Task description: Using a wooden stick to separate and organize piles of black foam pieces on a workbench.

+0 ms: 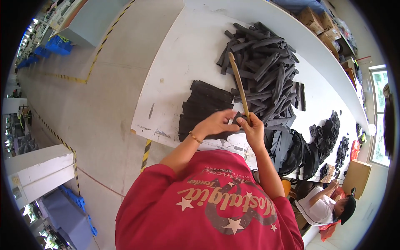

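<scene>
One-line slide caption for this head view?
Left hand pinches a dark fabric strip while right hand holds a wooden stick over a white table piled with strips.

Matt black cloth strips (266, 71), a seemingly wooden stick (238, 83), smooth white tabletop (183, 58)

1. A smooth grey concrete floor (104, 96) is marked with yellow-and-black hazard tape (100, 48).
2. A long white worktable (183, 54) is scuffed along its near edge.
3. Blue crates (58, 45) are stacked at the far left.
4. Cardboard boxes (321, 23) are shelved beyond the table.
5. Daylight is admitted through a window (380, 116) at right.
</scene>
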`<action>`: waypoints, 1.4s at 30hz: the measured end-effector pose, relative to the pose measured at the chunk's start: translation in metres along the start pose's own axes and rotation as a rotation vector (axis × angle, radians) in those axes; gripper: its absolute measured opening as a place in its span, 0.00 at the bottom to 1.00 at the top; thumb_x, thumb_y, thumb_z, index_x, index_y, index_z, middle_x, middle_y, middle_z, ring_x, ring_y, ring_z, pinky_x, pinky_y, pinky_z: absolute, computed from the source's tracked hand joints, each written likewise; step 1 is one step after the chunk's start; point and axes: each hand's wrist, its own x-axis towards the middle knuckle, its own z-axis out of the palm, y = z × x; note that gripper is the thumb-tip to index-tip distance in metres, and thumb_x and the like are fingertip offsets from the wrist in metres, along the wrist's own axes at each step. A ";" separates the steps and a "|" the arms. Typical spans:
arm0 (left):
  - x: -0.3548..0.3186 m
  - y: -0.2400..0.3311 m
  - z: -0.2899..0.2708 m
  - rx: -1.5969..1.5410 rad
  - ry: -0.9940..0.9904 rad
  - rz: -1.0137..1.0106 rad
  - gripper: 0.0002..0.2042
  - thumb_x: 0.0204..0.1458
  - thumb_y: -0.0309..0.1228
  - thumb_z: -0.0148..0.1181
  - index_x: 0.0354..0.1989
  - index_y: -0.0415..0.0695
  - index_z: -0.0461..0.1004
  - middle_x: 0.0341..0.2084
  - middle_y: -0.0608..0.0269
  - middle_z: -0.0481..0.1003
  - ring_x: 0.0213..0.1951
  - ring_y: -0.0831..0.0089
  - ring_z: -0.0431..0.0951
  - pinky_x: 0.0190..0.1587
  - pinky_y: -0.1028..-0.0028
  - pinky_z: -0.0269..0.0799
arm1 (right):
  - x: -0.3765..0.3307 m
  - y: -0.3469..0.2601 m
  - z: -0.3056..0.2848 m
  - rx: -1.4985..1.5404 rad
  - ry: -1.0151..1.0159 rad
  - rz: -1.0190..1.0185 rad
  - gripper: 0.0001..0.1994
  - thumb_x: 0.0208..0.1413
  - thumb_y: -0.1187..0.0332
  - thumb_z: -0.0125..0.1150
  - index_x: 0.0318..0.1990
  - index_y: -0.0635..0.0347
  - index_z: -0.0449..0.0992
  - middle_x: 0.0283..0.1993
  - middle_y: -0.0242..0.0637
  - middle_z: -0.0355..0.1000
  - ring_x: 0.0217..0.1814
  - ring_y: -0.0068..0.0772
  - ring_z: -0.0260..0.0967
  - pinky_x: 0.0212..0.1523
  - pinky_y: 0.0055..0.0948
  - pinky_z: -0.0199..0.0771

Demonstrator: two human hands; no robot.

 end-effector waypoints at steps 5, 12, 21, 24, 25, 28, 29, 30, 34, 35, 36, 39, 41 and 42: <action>-0.020 -0.011 0.048 -0.456 -0.303 -0.301 0.15 0.62 0.39 0.48 0.30 0.40 0.71 0.25 0.59 0.75 0.31 0.73 0.78 0.34 0.74 0.73 | 0.023 -0.028 -0.004 -0.189 0.220 -0.212 0.07 0.55 0.69 0.64 0.32 0.63 0.73 0.22 0.19 0.59 0.26 0.11 0.51 0.26 0.16 0.53; -0.029 0.018 0.053 -0.617 -0.212 -0.077 0.17 0.65 0.42 0.39 0.31 0.42 0.65 0.28 0.57 0.76 0.30 0.70 0.78 0.33 0.74 0.74 | 0.052 -0.059 -0.032 -0.129 0.385 -0.264 0.08 0.56 0.68 0.63 0.30 0.62 0.74 0.22 0.17 0.58 0.24 0.10 0.48 0.24 0.16 0.48; -0.022 0.014 0.044 -0.414 0.395 0.065 0.17 0.56 0.30 0.57 0.53 0.40 0.67 0.44 0.58 0.73 0.49 0.76 0.71 0.46 0.76 0.67 | 0.065 -0.068 -0.048 0.033 0.274 -0.129 0.08 0.58 0.65 0.61 0.35 0.60 0.75 0.19 0.17 0.56 0.16 0.08 0.47 0.17 0.14 0.43; 0.011 0.040 0.045 0.015 0.461 0.390 0.14 0.58 0.33 0.54 0.49 0.40 0.67 0.36 0.59 0.74 0.39 0.77 0.75 0.39 0.75 0.69 | 0.061 -0.067 -0.037 0.039 0.254 -0.121 0.09 0.58 0.64 0.61 0.34 0.62 0.75 0.20 0.18 0.59 0.19 0.08 0.49 0.19 0.15 0.46; 0.013 0.038 0.051 0.017 0.460 0.392 0.14 0.58 0.33 0.54 0.49 0.40 0.67 0.36 0.59 0.74 0.39 0.77 0.75 0.39 0.75 0.69 | 0.061 -0.068 -0.032 0.043 0.255 -0.130 0.09 0.58 0.64 0.61 0.33 0.62 0.75 0.20 0.18 0.59 0.20 0.09 0.49 0.19 0.15 0.46; 0.001 0.013 0.067 -0.148 -0.171 -0.144 0.11 0.59 0.35 0.50 0.44 0.41 0.67 0.27 0.60 0.75 0.28 0.75 0.75 0.30 0.73 0.70 | 0.073 -0.068 -0.039 -0.077 0.456 -0.256 0.10 0.58 0.63 0.61 0.34 0.62 0.75 0.20 0.19 0.60 0.20 0.09 0.51 0.20 0.16 0.48; -0.009 0.004 0.073 -0.220 -0.141 -0.109 0.10 0.60 0.34 0.48 0.38 0.40 0.68 0.22 0.62 0.72 0.24 0.77 0.73 0.27 0.74 0.68 | 0.079 -0.068 -0.046 -0.180 0.602 -0.352 0.10 0.58 0.63 0.61 0.34 0.62 0.76 0.19 0.19 0.60 0.20 0.10 0.51 0.20 0.16 0.49; -0.020 -0.009 0.075 -0.297 -0.099 -0.080 0.11 0.61 0.34 0.47 0.32 0.39 0.68 0.17 0.64 0.70 0.20 0.78 0.70 0.24 0.76 0.66 | 0.081 -0.089 -0.049 -0.124 0.655 -0.253 0.11 0.58 0.62 0.60 0.34 0.63 0.76 0.18 0.20 0.59 0.19 0.10 0.51 0.19 0.16 0.48; -0.038 -0.038 0.044 0.050 0.049 0.000 0.10 0.59 0.34 0.50 0.30 0.40 0.71 0.17 0.64 0.68 0.20 0.79 0.69 0.24 0.77 0.65 | 0.108 -0.092 -0.117 -0.042 0.634 -0.285 0.13 0.59 0.60 0.60 0.36 0.63 0.76 0.17 0.19 0.56 0.18 0.09 0.49 0.18 0.16 0.46; -0.034 -0.031 0.030 0.183 0.135 0.039 0.09 0.57 0.33 0.53 0.30 0.41 0.71 0.19 0.64 0.69 0.20 0.77 0.70 0.25 0.76 0.66 | 0.111 -0.088 -0.131 -0.117 0.609 -0.240 0.15 0.58 0.58 0.60 0.38 0.64 0.76 0.18 0.22 0.60 0.20 0.12 0.54 0.20 0.18 0.52; -0.032 -0.031 0.020 0.327 0.221 0.098 0.06 0.54 0.31 0.56 0.30 0.41 0.72 0.21 0.63 0.70 0.21 0.75 0.70 0.26 0.74 0.67 | 0.113 -0.085 -0.137 -0.188 0.571 -0.196 0.16 0.57 0.57 0.61 0.40 0.65 0.76 0.20 0.25 0.63 0.22 0.15 0.59 0.23 0.19 0.58; -0.024 -0.048 -0.006 0.624 0.321 0.170 0.09 0.42 0.27 0.66 0.31 0.44 0.73 0.27 0.64 0.70 0.30 0.67 0.72 0.35 0.69 0.70 | 0.112 -0.080 -0.139 -0.645 0.742 -0.431 0.22 0.56 0.55 0.62 0.47 0.66 0.73 0.31 0.37 0.73 0.33 0.28 0.69 0.36 0.27 0.67; -0.020 -0.060 -0.016 0.875 0.295 0.287 0.12 0.37 0.29 0.69 0.31 0.46 0.73 0.30 0.65 0.68 0.37 0.64 0.70 0.40 0.67 0.68 | 0.105 -0.069 -0.143 -0.787 0.788 -0.376 0.26 0.55 0.53 0.62 0.53 0.66 0.70 0.43 0.44 0.74 0.45 0.38 0.71 0.47 0.32 0.67; -0.021 -0.066 -0.019 0.888 0.251 0.251 0.13 0.36 0.29 0.70 0.31 0.48 0.73 0.33 0.65 0.67 0.39 0.62 0.68 0.42 0.67 0.66 | 0.097 -0.065 -0.139 -0.878 0.784 -0.404 0.25 0.56 0.54 0.60 0.54 0.64 0.69 0.44 0.45 0.74 0.45 0.39 0.71 0.47 0.32 0.67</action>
